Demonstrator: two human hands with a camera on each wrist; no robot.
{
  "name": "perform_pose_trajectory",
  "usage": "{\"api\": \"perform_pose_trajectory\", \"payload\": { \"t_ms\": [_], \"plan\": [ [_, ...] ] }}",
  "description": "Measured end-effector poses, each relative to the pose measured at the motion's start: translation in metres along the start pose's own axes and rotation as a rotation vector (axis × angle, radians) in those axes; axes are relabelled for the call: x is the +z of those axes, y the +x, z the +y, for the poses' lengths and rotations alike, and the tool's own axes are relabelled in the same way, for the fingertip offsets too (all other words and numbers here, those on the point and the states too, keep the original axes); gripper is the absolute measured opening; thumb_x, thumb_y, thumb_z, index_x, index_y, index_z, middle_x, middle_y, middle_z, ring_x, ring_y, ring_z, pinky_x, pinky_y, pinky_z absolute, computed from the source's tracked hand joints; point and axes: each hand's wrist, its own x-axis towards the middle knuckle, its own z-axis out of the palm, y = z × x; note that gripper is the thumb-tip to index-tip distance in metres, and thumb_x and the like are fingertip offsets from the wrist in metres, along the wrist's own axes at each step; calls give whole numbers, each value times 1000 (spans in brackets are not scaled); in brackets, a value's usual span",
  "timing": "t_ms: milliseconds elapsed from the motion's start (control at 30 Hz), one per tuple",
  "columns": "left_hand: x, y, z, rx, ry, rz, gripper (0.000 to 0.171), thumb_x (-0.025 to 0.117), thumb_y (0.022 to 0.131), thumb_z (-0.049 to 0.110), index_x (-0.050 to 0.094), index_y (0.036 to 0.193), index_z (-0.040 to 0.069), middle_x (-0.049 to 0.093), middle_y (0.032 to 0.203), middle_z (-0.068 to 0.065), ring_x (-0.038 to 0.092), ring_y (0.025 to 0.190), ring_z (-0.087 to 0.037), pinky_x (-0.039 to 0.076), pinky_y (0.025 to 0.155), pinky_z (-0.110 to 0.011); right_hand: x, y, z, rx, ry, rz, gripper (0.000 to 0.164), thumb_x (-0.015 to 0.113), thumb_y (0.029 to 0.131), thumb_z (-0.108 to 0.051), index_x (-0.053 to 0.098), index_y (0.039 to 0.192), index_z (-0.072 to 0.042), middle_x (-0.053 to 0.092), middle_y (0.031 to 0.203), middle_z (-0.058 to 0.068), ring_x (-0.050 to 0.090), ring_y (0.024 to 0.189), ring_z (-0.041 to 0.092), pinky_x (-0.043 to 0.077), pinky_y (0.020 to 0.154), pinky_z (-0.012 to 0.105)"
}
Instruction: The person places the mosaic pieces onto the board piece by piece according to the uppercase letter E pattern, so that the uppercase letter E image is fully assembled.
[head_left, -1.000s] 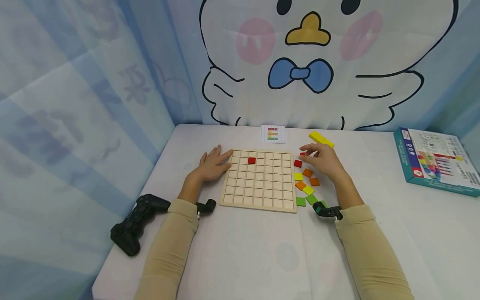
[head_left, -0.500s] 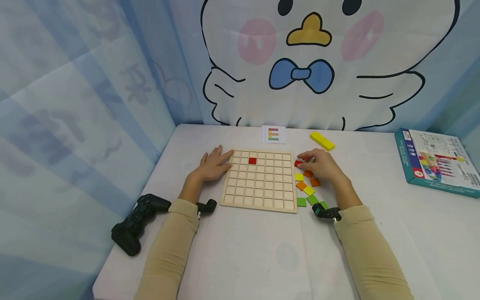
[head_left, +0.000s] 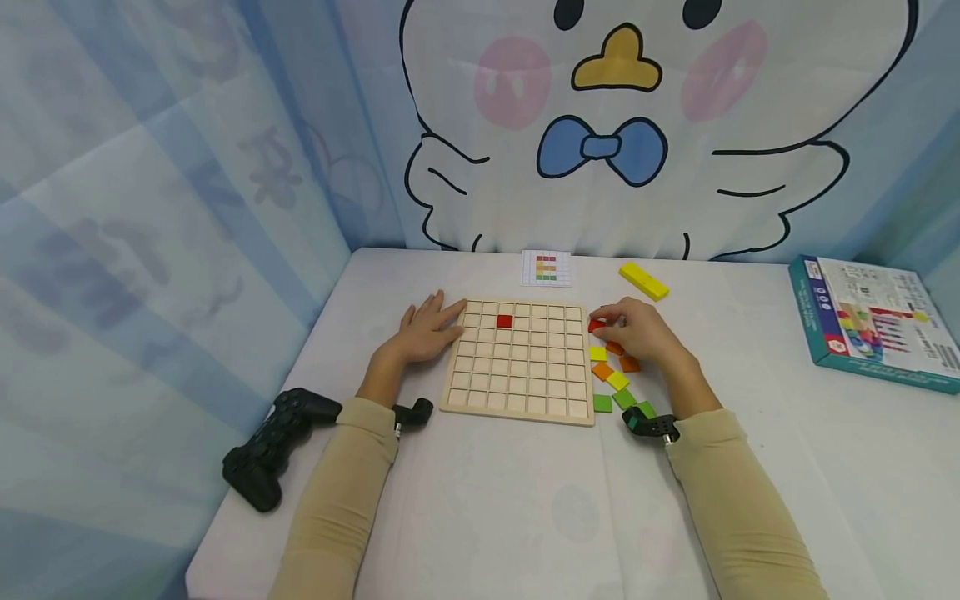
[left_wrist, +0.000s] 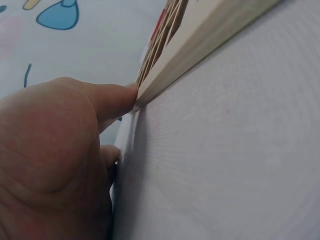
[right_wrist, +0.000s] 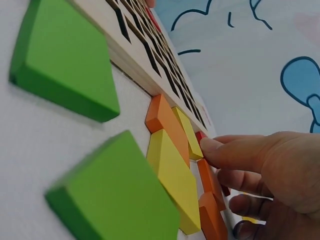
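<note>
My left hand point(head_left: 426, 332) rests with spread fingers at the left edge of a wooden grid board point(head_left: 517, 364), its thumb touching the frame in the left wrist view. One red square tile point(head_left: 504, 322) sits in a cell of the board's second row. Beside the board's right edge, my right hand point(head_left: 637, 329) pinches another red tile point(head_left: 596, 325) with thumb and fingers; that tile is partly covered. Yellow tiles point(head_left: 617, 380), orange tiles point(head_left: 628, 364) and green tiles point(head_left: 623, 399) lie loose just below this hand, flat on the table.
A card with a coloured pattern point(head_left: 547, 268) lies behind the board, and a yellow bar point(head_left: 643, 282) to its right. At the far right is a teal game box point(head_left: 877, 321). A black game controller point(head_left: 273, 446) lies by the left forearm.
My right hand has come slightly towards me and its fingers have closed on the red tile by the board's edge. The left hand and the board have stayed still.
</note>
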Motion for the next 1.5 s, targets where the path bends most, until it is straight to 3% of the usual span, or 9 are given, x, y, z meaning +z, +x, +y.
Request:
{"api": "perform_pose_trajectory", "payload": {
  "t_ms": [367, 633, 867, 967, 1233, 1500],
  "plan": [
    [0, -1, 0, -7, 12, 0, 61, 45, 111, 40, 27, 167, 25, 0, 176, -17, -3, 164, -34, -10, 129, -56, 0, -3, -4, -23, 61, 66, 14, 71, 101, -16, 72, 112, -8, 67, 103, 13, 57, 78, 26, 49, 64, 29],
    [0, 1, -2, -2, 13, 5, 60, 44, 111, 40, 27, 167, 25, 0, 175, -18, -3, 164, -33, -10, 129, -57, -1, -6, -17, -55, 139, 171, 22, 65, 105, -17, 72, 123, -7, 69, 98, 14, 62, 81, 25, 51, 60, 24],
    [1, 1, -2, -6, 14, 3, 60, 44, 111, 40, 27, 167, 25, 0, 175, -17, -3, 164, -33, -10, 129, -56, 0, -6, -31, -100, 217, 160, 33, 66, 103, -14, 67, 135, -6, 69, 123, 16, 66, 101, 30, 52, 75, 13],
    [1, 1, -1, -6, 12, 3, 61, 45, 111, 40, 27, 167, 25, 0, 175, -17, -3, 164, -33, -10, 129, -56, 2, -6, -38, -115, 221, 153, 35, 70, 101, -15, 68, 136, -8, 70, 127, 15, 68, 103, 29, 51, 80, 11],
    [0, -1, -1, -4, 16, 11, 61, 45, 111, 41, 27, 167, 24, 1, 175, -18, -3, 164, -34, -9, 129, -57, 11, 0, -60, -228, 180, 147, 31, 79, 95, -19, 75, 122, -5, 76, 108, 13, 70, 93, 26, 55, 80, 22],
    [-1, -1, -1, -1, -4, 8, 61, 46, 110, 41, 28, 166, 24, 1, 175, -18, -3, 164, -33, -10, 129, -56, 24, 10, -76, -237, 163, 91, 32, 80, 94, -22, 77, 119, -4, 75, 99, 11, 64, 86, 24, 55, 77, 30]
  ]
}}
